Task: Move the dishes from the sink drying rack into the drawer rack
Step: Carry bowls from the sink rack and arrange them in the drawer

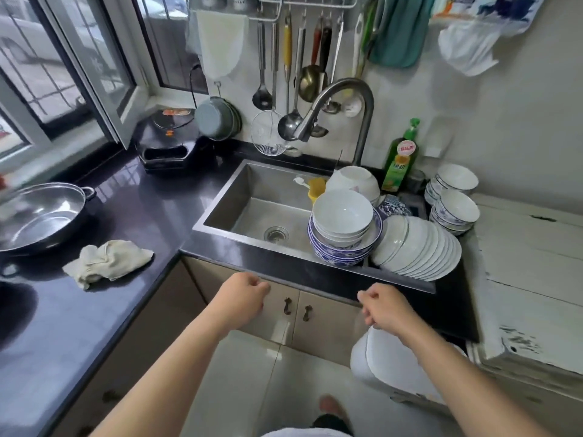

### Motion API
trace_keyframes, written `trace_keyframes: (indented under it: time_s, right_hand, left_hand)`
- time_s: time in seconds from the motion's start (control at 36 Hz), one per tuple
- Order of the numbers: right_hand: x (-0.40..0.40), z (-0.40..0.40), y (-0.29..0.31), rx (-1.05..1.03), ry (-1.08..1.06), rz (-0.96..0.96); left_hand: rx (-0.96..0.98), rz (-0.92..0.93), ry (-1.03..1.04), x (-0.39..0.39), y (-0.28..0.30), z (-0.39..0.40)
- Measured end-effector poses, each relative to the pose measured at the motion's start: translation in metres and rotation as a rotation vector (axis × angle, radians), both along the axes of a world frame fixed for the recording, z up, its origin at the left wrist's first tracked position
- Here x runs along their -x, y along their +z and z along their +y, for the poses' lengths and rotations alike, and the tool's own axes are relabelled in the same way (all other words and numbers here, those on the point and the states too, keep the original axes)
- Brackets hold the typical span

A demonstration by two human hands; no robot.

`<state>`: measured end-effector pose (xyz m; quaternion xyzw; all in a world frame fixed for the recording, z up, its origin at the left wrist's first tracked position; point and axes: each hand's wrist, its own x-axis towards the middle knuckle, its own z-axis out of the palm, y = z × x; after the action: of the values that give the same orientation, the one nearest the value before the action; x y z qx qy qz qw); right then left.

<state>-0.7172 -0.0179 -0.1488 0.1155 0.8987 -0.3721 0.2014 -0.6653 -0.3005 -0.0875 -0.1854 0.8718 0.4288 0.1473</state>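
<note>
Hovering below sink [252, 197], L hand [244, 299] & R hand [383, 307] loosely curled, holding nothing.

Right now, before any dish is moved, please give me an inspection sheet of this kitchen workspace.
Surface: dark countertop, glossy.
Job's things: stacked bowls and leaning white plates at the sink right side; more bowls behind.
Clutter: crumpled cloth, steel wok, soap bottle.
Grips: left hand and right hand loosely curled, holding nothing.
Cables: nothing seen.
Surroundings: hanging utensils, faucet, window.
</note>
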Motion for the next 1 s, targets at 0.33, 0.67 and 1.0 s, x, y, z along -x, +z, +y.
trace_keyframes:
  time_s: [0.33,0.67,1.0]
  right_hand:
    - [0.216,0.011,0.041,-0.434,0.112,0.171]
    - [0.259,0.014,0.037,-0.541,0.366,0.054]
    - [0.266,0.038,0.049,-0.114,0.264,-0.017]
  left_hand:
    - [-0.039,-0.048,0.186,0.065,0.0,0.045]
    - [-0.025,-0.073,0.271,0.096,0.004,0.073]
    - [-0.311,0.014,0.335,0.102,0.011,0.078]
